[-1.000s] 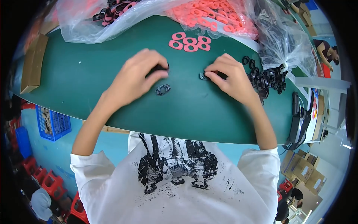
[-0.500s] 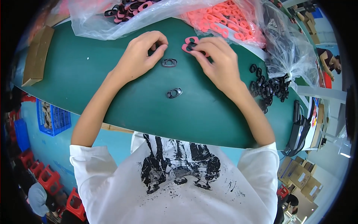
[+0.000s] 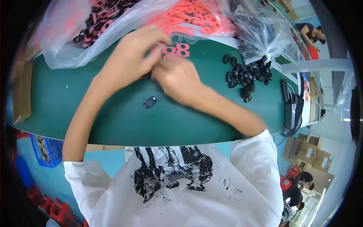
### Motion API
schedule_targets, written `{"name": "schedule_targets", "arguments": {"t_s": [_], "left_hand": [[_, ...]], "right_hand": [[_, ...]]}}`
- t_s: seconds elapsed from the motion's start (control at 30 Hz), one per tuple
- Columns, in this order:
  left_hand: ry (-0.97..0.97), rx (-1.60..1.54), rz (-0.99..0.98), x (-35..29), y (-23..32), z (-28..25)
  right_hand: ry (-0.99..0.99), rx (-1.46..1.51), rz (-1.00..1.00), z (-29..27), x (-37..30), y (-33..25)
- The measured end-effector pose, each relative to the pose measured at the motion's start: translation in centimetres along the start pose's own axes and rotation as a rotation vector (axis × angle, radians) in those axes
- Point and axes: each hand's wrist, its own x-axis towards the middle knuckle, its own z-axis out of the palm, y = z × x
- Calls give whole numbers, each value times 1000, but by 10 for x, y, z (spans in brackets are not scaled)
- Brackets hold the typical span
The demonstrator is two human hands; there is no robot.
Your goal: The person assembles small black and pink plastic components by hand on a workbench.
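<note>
My left hand (image 3: 136, 56) and my right hand (image 3: 177, 77) meet over the green table, fingertips together and blurred by motion. A bit of pink (image 3: 158, 45) shows between the thumb and fingers of my left hand, seemingly part of a pink piece. My right hand's fingers are curled in, and what they pinch is hidden. Just beyond them lie two flat pink pieces with holes, one pink piece (image 3: 183, 50) fully in sight and another pink piece (image 3: 169, 51) partly covered. Nearer to me lies a black oval ring part (image 3: 149, 102).
Loose black rings (image 3: 247, 77) are heaped at the right. Behind, clear plastic bags hold pink pieces (image 3: 185, 17) and black-and-pink parts (image 3: 104, 20). A cardboard box (image 3: 22, 92) stands at the left edge, a black device (image 3: 293, 113) at the right. Another person (image 3: 312, 34) sits farther off.
My right hand has left the pink pieces and come over to my left hand. The view has shifted. Of two black oval parts on the table, only one is still visible.
</note>
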Motion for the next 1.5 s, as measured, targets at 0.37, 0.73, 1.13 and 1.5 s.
{"name": "schedule_targets", "arguments": {"t_s": [0.37, 0.73, 1.13, 1.5], "left_hand": [[-432, 229, 169, 107, 7, 158], [-277, 89, 61, 78, 1, 112], [-211, 274, 209, 60, 6, 141], [9, -72, -492, -18, -29, -21]], "right_hand": [[32, 187, 273, -76, -67, -27], [-20, -284, 539, -96, -111, 31], [-144, 86, 292, -80, -85, 4], [-129, 237, 170, -64, -72, 21]]}}
